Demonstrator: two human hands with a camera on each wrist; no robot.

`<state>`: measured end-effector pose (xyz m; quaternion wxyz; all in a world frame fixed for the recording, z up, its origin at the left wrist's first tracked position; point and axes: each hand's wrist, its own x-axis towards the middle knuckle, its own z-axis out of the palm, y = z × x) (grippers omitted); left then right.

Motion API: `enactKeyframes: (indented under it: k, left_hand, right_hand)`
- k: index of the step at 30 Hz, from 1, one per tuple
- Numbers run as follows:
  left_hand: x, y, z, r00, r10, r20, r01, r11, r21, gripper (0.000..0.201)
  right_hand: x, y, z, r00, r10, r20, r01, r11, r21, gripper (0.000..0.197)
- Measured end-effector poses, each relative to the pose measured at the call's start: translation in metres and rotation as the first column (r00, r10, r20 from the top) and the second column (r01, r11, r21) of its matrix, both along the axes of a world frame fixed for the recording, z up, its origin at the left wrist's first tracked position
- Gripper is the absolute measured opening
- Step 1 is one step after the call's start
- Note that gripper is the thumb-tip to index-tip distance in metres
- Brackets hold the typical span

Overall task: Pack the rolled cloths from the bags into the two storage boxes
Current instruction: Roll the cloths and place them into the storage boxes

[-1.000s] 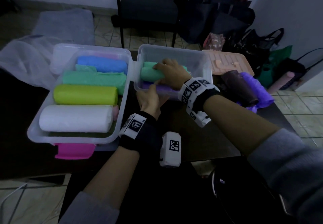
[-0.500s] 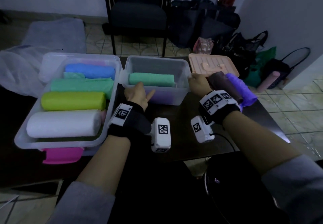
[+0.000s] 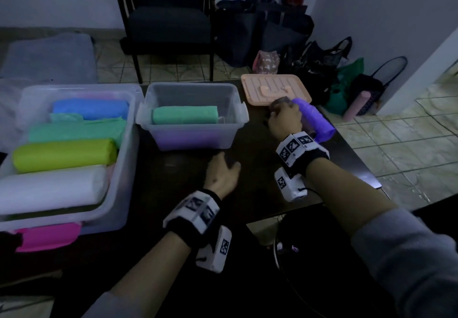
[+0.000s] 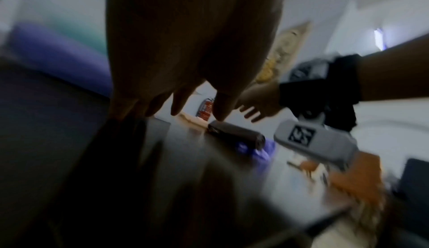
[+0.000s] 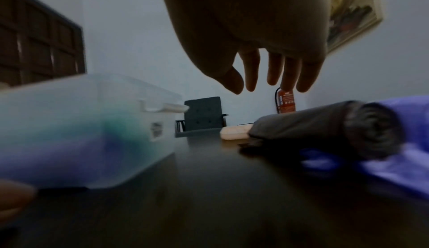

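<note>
The large clear box on the left holds blue, green, lime and white rolls. The small clear box holds a green roll lying on a purple one. A dark brown roll lies on the table beside a purple roll. My right hand hovers just over the dark roll, fingers spread, holding nothing. My left hand hangs relaxed and empty over the table in front of the small box.
A peach lid lies behind the loose rolls. The table's right edge runs close to the purple roll. A dark chair and several bags stand on the floor beyond. A pink piece lies under the large box's front.
Both hands left the small box, where the green roll now lies flat. The right hand moved right to the dark roll; the left drew back toward me.
</note>
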<state>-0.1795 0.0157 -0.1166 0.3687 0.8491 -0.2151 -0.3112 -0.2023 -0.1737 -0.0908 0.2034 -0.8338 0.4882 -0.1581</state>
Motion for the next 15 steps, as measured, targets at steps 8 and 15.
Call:
enactKeyframes:
  k: [8,15]
  left_hand:
    - [-0.03,-0.005,-0.022,0.877,-0.48,0.028,0.41,0.777,0.477,0.078]
    - [-0.032,-0.006,-0.021,0.868,-0.493,0.056,0.402,0.764,0.505,0.08]
  right_hand:
    - [-0.038,-0.051,-0.01,0.977,-0.065,-0.205,0.07,0.997,0.016,0.047]
    - [-0.043,-0.05,-0.003,0.963,0.101,-0.248,-0.066,0.987,0.147,0.066]
